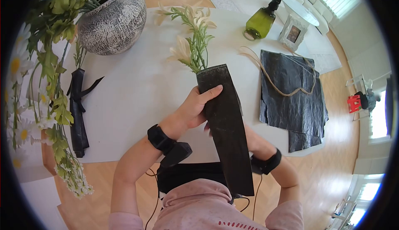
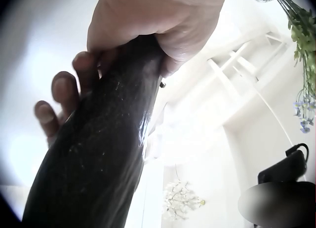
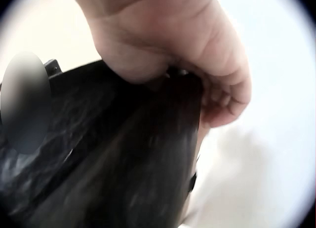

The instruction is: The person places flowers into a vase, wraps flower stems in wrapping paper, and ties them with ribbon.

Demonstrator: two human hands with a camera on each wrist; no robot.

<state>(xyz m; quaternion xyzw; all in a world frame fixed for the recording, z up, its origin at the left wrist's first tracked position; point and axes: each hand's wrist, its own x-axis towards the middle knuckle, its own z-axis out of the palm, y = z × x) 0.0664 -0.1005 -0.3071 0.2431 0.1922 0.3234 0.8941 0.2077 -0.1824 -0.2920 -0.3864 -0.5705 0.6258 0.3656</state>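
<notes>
Cream artificial lilies (image 1: 181, 50) with green stems poke out of the top of a long sleeve of black wrapping paper (image 1: 226, 134), which slants over the table's front edge toward the body. My left hand (image 1: 192, 109) grips the upper part of this wrap, thumb across its front and fingers behind. In the left wrist view the black wrap (image 2: 94, 154) runs down from that hand. My right hand (image 3: 182, 35) holds the edge of the wrap with curled fingers in the right wrist view; from the head, the wrap hides most of it.
On the white table (image 1: 133, 118) stand a speckled grey vase (image 1: 113, 24), a green glass bottle (image 1: 261, 23) and a white photo frame (image 1: 294, 33). Black sheets (image 1: 291, 97) with a tan ribbon (image 1: 274, 82) lie right; a tied black bundle (image 1: 78, 109) and daisies (image 1: 24, 133) are left.
</notes>
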